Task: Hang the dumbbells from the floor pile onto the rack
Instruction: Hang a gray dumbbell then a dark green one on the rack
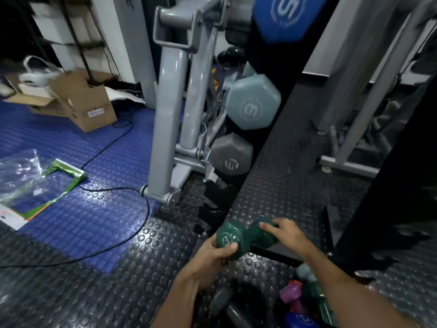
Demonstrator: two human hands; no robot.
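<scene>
Both hands, left (214, 253) and right (287, 233), clasp the dark green hexagonal dumbbell (246, 236); its glossy coating could slip before reaching the black upright rack (262, 129).

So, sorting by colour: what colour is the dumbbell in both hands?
Dark green dumbbell, clearest in the head view.

Both hands (212, 254) grip green dumbbell (246, 236); floor pile (300, 301) blurred.

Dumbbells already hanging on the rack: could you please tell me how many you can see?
3: a blue one at the top, a pale teal one in the middle, and a grey one lowest. More may be hidden behind the rack.
</scene>
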